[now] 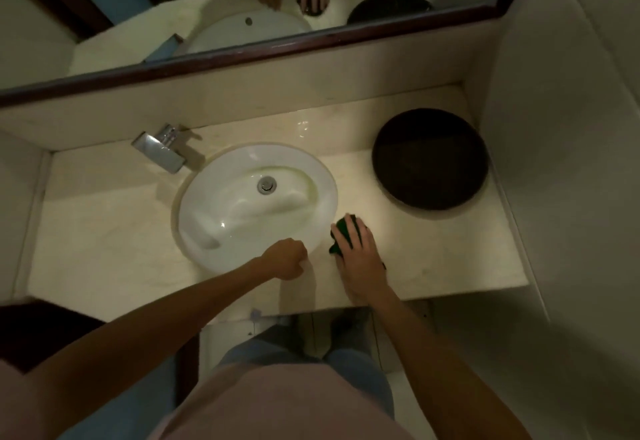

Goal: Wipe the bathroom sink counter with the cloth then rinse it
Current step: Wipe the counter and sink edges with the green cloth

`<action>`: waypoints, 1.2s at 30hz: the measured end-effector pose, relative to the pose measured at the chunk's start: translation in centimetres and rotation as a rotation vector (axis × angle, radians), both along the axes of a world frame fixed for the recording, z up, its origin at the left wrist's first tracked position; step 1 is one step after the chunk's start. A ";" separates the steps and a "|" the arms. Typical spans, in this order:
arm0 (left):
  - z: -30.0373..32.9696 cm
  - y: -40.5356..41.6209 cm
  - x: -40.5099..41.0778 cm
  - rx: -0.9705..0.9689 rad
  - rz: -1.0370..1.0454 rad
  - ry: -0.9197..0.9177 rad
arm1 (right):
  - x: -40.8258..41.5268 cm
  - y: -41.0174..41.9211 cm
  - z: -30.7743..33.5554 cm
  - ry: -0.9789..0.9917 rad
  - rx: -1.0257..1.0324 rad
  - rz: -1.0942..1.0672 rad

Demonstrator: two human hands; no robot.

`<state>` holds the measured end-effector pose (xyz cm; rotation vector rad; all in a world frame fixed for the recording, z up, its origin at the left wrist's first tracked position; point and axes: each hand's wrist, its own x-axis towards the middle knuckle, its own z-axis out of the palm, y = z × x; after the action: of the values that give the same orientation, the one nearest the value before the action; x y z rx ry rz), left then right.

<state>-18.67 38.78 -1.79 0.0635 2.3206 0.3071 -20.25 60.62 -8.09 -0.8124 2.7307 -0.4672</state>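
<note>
A pale marble counter point(104, 232) holds a white oval sink point(214, 232) with a metal drain at its middle. My right hand point(360, 256) presses flat on a dark green cloth point(341, 228) on the counter, just right of the sink's rim. Most of the cloth is hidden under the palm and fingers. My left hand point(285, 258) is curled into a fist with nothing in it and rests on the sink's near rim.
A chrome tap point(161, 147) stands behind the sink at the left. A round dark tray point(429, 159) sits at the counter's right end by the wall. A wood-framed mirror point(242, 7) runs along the back. The counter's front edge lies just below my hands.
</note>
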 end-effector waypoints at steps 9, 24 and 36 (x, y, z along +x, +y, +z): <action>0.1 -1.2 0.3 0.104 0.250 -0.041 | -16.8 -5.1 0.6 -0.070 0.079 -0.089; -2.6 -21.5 -1.9 -0.504 1.334 0.228 | -30.3 -11.1 -2.7 0.047 -0.041 -0.271; -3.0 -24.2 0.0 -0.507 1.223 0.287 | -25.4 -24.6 -2.7 0.104 -0.111 0.151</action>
<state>-18.66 14.54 -4.79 -1.6719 2.3538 0.2839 -45.69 36.04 -10.81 -1.0909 2.7304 -0.5627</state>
